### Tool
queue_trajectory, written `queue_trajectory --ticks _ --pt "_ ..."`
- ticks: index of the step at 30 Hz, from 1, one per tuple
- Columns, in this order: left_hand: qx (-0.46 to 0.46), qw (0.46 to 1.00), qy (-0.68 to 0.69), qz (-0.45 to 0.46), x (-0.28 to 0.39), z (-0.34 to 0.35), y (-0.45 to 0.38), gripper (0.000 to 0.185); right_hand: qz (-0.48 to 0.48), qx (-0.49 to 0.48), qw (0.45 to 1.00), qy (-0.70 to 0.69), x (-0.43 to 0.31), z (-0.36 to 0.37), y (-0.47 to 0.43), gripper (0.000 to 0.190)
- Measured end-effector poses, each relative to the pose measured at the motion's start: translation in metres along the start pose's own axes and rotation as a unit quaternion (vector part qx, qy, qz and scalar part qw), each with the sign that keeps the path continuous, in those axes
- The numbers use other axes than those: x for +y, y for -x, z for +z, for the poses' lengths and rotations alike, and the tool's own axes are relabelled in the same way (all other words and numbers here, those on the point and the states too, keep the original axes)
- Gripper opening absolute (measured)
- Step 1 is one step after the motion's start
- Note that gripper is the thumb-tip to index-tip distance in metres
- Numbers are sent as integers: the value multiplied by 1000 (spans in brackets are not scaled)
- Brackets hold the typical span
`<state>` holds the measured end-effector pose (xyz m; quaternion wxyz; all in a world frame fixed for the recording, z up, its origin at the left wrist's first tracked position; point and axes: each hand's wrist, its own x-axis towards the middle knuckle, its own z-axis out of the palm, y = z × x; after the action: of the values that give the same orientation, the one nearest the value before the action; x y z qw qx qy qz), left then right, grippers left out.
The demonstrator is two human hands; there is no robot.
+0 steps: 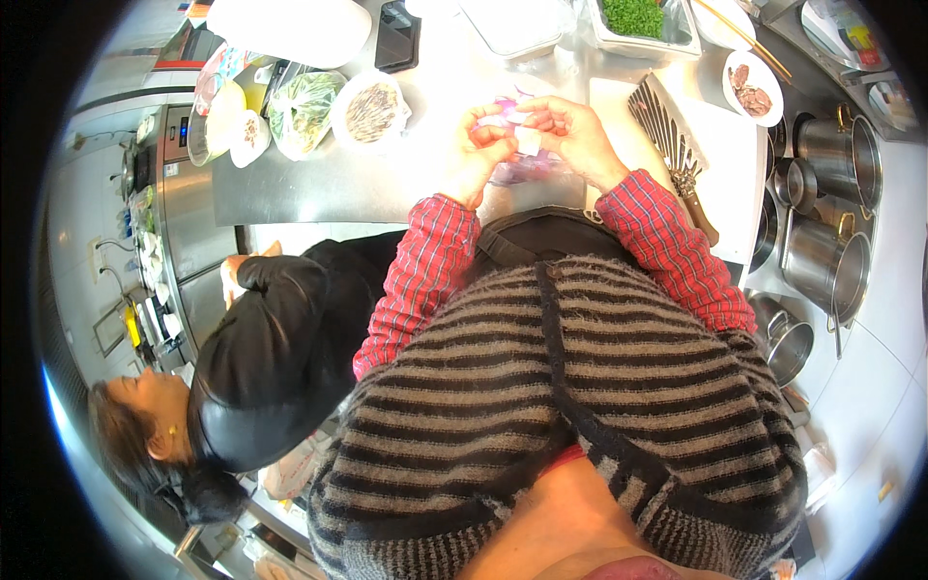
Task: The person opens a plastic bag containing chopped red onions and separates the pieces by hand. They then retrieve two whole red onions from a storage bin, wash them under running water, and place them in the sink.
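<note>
Close together over the steel worktop, my left hand and my right hand meet at a small whitish piece. The fingertips of both hands pinch its sides; glare hides what it is made of. Under and behind the fingers lie purple-and-white pieces, perhaps red onion or printed plastic; the hands cover part of them. To the right, a cleaver with a patterned blade and brown handle rests on a white cutting board, apart from my right hand.
At left stand a bowl of dark strips, a bag of greens and a phone. A tub of chopped herbs and a bowl of brown meat slices sit at back right. Steel pots line the right; a person stands at left.
</note>
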<state>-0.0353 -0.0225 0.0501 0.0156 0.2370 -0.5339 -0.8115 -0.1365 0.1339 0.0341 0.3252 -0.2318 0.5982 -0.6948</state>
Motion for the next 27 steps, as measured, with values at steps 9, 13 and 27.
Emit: queue_trajectory --ticks 9,13,27 --pt "3 985 -140 101 -6 13 -3 54 32 18 999 -23 2 -1 -1 34" --pt "24 979 -169 112 -8 9 -9 50 4 67 998 17 2 2 -3 23" --pt "72 945 -246 201 -16 11 -14 38 28 137 983 117 12 8 -8 10"
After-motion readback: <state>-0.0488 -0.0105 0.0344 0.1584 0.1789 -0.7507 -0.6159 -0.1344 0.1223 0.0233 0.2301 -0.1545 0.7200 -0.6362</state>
